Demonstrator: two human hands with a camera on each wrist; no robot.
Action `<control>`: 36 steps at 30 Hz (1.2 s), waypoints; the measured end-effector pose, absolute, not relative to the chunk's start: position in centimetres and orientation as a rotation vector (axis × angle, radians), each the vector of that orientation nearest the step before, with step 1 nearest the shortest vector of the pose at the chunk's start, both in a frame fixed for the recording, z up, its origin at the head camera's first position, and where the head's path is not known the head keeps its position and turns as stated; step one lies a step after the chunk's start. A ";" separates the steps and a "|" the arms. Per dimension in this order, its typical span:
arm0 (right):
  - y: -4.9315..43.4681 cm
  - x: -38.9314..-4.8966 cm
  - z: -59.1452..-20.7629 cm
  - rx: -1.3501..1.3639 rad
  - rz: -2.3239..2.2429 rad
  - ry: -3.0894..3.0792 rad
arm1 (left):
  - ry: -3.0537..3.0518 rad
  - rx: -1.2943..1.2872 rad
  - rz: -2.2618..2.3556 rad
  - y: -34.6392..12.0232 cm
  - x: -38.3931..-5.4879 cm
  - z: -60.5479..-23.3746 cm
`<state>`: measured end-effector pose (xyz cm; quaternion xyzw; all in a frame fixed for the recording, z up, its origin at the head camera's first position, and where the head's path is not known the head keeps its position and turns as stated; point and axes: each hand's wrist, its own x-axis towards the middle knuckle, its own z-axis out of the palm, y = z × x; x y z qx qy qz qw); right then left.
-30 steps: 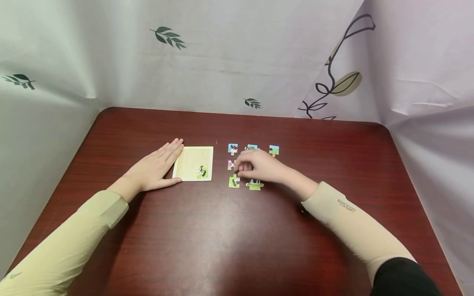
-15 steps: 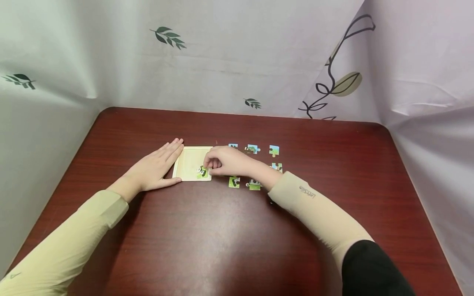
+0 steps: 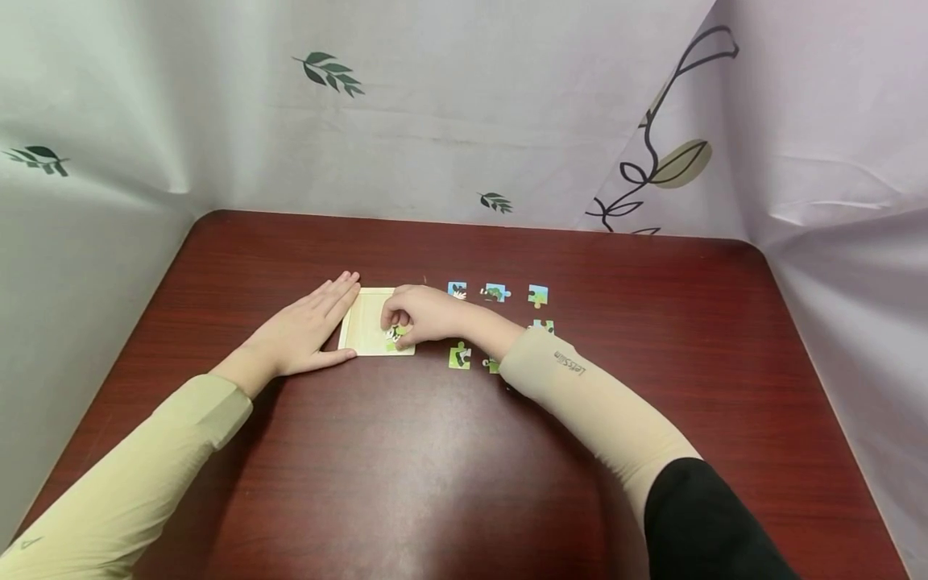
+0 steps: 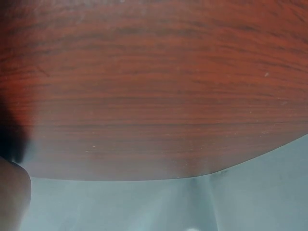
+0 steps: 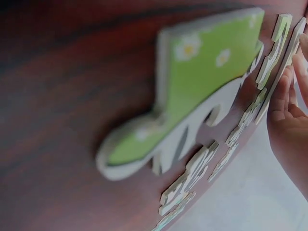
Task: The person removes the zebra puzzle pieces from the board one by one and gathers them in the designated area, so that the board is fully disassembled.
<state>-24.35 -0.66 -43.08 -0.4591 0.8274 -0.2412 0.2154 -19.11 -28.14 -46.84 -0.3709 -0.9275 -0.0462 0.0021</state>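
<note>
My left hand lies flat with straight fingers along the left edge of the pale wooden puzzle tray, its thumb at the near corner. Inside the tray's near right corner is a green puzzle piece with a black-and-white panda, partly covered by my right hand. The right fingers are curled, and thumb and fingertips pinch at that piece. In the right wrist view, the right-hand camera sees a large green flowered puzzle piece close up on the table, with the left fingers beside the tray beyond it.
To the tray's right, more puzzle pieces lie apart in rows, among them a blue one, a blue-green one and a green one. The right forearm hides some. Pale curtain hangs behind the dark red table.
My right hand has moved left from above the loose pieces to the tray, its fingers now at the panda piece. The left hand has stayed in place.
</note>
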 end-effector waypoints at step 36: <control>-0.1 -24.2 -42.3 -1.162 -0.830 2.264 | -2.899 -1.165 -0.165 -28.2 -19.0 -47.1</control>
